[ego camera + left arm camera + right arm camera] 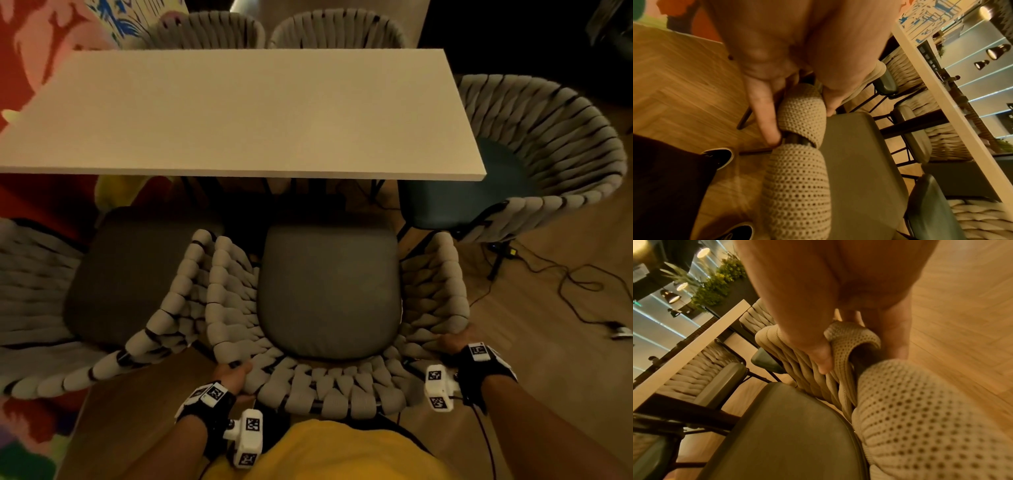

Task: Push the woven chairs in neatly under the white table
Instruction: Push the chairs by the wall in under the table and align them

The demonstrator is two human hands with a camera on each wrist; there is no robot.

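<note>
A woven chair with a grey seat cushion stands right in front of me, its seat front just short of the white table. My left hand grips the woven back rim on its left side, thumb inside and fingers outside. My right hand grips the back rim on the right, thumb pressed on the weave. A second woven chair stands to the left, also out from the table. A third woven chair sits angled at the table's right end.
Two more woven chairs stand tucked in at the table's far side. Black cables and a small plug lie on the wooden floor to the right. A colourful rug lies at the left.
</note>
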